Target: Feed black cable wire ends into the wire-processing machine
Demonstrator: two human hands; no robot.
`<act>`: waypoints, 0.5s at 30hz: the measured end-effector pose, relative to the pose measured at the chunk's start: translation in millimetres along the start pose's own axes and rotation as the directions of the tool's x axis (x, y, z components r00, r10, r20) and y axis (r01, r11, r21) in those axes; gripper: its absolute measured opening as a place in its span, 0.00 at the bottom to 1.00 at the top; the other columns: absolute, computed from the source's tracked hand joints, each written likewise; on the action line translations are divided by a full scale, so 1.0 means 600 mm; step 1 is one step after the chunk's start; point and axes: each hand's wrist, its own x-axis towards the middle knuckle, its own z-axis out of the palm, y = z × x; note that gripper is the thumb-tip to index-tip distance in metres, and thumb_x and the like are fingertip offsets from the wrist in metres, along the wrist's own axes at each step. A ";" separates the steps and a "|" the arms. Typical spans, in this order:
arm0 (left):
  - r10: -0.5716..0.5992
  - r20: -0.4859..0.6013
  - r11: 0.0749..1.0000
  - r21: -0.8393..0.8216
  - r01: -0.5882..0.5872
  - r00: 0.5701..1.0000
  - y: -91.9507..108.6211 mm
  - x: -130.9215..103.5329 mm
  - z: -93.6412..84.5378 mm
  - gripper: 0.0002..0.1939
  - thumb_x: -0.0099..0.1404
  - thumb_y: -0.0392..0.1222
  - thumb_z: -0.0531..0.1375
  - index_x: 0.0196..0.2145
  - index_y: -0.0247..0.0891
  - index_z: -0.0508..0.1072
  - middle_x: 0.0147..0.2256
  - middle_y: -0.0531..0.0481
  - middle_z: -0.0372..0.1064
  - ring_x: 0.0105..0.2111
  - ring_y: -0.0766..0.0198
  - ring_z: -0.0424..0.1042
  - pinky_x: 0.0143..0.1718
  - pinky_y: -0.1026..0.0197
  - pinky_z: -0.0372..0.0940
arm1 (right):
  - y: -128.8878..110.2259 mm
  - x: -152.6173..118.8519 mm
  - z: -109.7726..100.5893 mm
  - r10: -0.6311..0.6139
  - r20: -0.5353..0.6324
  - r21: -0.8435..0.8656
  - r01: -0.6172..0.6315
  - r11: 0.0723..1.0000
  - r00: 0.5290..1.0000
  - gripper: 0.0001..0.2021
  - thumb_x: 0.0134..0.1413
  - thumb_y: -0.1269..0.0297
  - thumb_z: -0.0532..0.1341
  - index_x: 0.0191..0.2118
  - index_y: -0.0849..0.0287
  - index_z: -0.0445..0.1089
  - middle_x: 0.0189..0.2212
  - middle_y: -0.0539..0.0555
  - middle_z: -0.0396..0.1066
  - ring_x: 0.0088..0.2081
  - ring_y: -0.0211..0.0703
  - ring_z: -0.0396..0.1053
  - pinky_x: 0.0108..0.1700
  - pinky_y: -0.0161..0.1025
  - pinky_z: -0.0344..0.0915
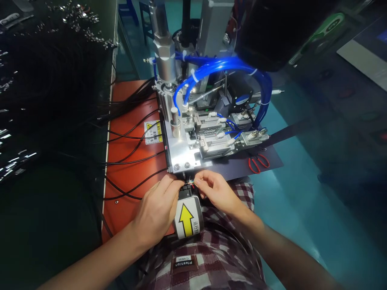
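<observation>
Just in front of the machine's metal plate [181, 151], my left hand [159, 201] is closed in a pinch on the end of a black cable. My right hand [216, 189] meets it from the other side, thumb and finger pinched at the thin coloured wires [190, 183] at that cable's end. The fingertips hide most of the wires. Directly below them sits a black fixture [185, 192], and nearer to me a housing bears a yellow arrow label [186, 219].
Black cables [130, 163] run across the orange board [127, 177] on the left. Blue air tubes [226, 64] arch over the pneumatic cylinders [213, 143]. Red-handled scissors [258, 163] lie to the right. A large heap of dark cables [51, 80] fills the left side.
</observation>
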 end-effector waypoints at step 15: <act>0.101 0.036 0.981 0.163 -0.105 0.994 0.004 0.007 -0.007 0.11 0.63 0.30 0.51 0.39 0.32 0.72 0.33 0.42 0.68 0.31 0.57 0.67 0.30 0.58 0.65 | 0.000 0.000 0.001 -0.004 -0.004 -0.036 0.004 0.999 1.000 0.09 0.55 0.61 0.56 0.28 0.60 0.61 0.18 0.44 0.58 0.19 0.33 0.57 0.22 0.33 0.54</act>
